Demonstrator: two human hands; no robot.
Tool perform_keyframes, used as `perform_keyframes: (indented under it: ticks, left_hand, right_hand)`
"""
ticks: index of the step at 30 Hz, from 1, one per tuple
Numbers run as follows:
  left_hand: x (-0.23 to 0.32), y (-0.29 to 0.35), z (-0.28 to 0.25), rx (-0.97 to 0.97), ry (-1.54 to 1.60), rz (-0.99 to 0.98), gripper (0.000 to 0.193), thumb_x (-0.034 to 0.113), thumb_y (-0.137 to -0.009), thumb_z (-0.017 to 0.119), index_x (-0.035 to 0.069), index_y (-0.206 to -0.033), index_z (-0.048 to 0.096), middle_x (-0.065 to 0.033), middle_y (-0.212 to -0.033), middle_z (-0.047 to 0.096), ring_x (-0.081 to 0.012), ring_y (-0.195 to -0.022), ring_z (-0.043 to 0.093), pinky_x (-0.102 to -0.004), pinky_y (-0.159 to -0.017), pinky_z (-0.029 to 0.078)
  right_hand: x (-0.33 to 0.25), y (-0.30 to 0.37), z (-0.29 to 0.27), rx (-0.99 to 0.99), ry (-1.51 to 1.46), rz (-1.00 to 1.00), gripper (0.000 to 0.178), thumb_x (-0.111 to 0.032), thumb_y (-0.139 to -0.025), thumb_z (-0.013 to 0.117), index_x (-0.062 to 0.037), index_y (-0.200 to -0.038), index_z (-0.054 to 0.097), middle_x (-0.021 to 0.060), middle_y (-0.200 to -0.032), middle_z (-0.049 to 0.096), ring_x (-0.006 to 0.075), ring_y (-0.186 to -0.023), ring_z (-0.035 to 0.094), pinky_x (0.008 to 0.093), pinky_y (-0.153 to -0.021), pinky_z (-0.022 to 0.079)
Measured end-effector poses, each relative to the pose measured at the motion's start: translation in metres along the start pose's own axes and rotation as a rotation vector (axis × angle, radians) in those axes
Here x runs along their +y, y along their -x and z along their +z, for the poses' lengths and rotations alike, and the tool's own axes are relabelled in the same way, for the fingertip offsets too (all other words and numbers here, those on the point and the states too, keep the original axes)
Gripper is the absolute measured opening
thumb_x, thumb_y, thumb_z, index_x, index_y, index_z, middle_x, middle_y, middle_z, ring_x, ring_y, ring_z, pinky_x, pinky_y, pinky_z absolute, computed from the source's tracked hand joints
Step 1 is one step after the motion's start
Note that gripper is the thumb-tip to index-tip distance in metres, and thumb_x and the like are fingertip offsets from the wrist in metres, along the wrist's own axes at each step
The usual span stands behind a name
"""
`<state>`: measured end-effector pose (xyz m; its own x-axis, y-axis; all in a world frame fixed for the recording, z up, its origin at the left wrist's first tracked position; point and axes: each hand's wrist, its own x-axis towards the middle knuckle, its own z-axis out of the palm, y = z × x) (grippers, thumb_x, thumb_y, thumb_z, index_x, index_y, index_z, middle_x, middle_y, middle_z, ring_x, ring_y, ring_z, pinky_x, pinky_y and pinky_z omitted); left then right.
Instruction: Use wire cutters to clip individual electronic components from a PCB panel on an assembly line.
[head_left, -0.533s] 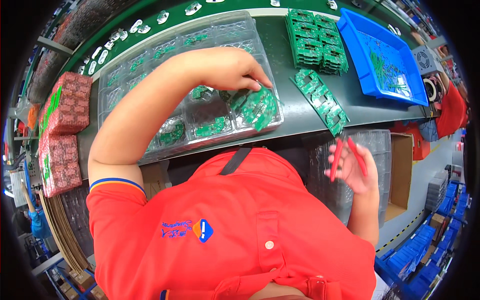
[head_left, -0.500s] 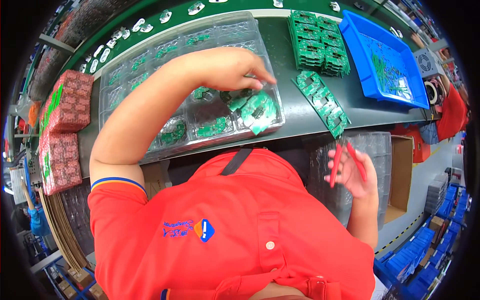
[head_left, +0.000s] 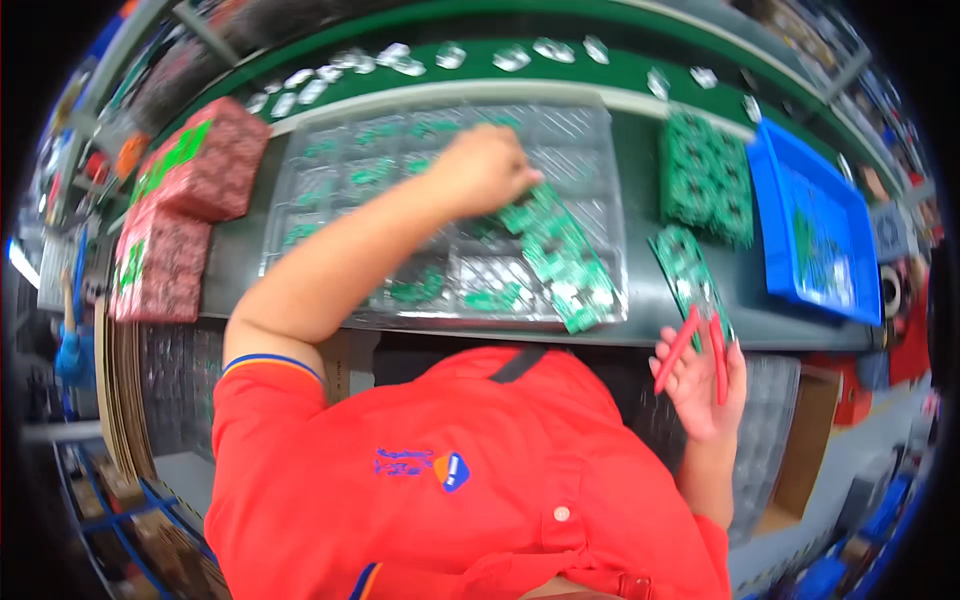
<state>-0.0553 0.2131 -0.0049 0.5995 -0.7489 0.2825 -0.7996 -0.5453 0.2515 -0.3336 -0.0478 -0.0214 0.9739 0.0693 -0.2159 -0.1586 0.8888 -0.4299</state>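
Observation:
My left hand [head_left: 487,172] is over the clear plastic tray [head_left: 572,122]. Its fingers pinch one end of a strip of green circuit boards [head_left: 562,255], which slants over the tray's right compartments toward its near corner. Smaller green board pieces [head_left: 415,288] lie in many compartments. At the front edge of the bench, my right hand [head_left: 708,400] holds red-handled pliers [head_left: 678,350] with the handles spread apart. The jaws, blurred, reach over a second strip of green circuit boards [head_left: 683,262] lying on the bench; I cannot tell whether they touch it.
A stack of green circuit board panels [head_left: 705,180] stands right of the tray, beside a blue bin [head_left: 770,225] holding green scraps. Stacked reddish packs [head_left: 165,260] are at the left. Small white parts [head_left: 510,58] lie along the green strip behind. A cardboard box [head_left: 800,460] is below right.
The view has shifted, so everything sits lower. My left hand has moved away over the tray, and the board strip now shows at length. The pliers stay in my right hand.

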Motion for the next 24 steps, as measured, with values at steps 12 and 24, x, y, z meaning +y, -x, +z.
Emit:
perform_keyframes:
  ticks: [12,24]
  left_hand:
    - [0.061,0.007,-0.070,-0.096,1.247,-0.380,0.020,0.020,-0.087,0.058,0.003,-0.078,0.062,-0.0021,-0.069,0.061,-0.0062,-0.061,0.054,-0.0214,-0.054,0.042]
    - [0.090,0.007,-0.087,-0.131,1.076,-0.211,0.014,0.014,-0.086,0.059,0.001,-0.083,0.059,-0.0012,-0.071,0.059,-0.0058,-0.065,0.054,-0.0195,-0.056,0.043]
  right_hand:
    - [-0.007,-0.041,0.070,-0.058,1.097,-0.377,0.048,-0.017,-0.085,0.049,0.0037,-0.128,0.041,0.0145,-0.114,0.051,0.0211,-0.103,0.051,0.0307,-0.091,0.037]
    - [-0.005,-0.062,0.103,-0.260,1.514,-0.551,0.047,-0.004,-0.077,0.055,-0.0006,-0.123,0.049,0.0151,-0.108,0.052,0.0243,-0.099,0.052,0.0303,-0.089,0.038]
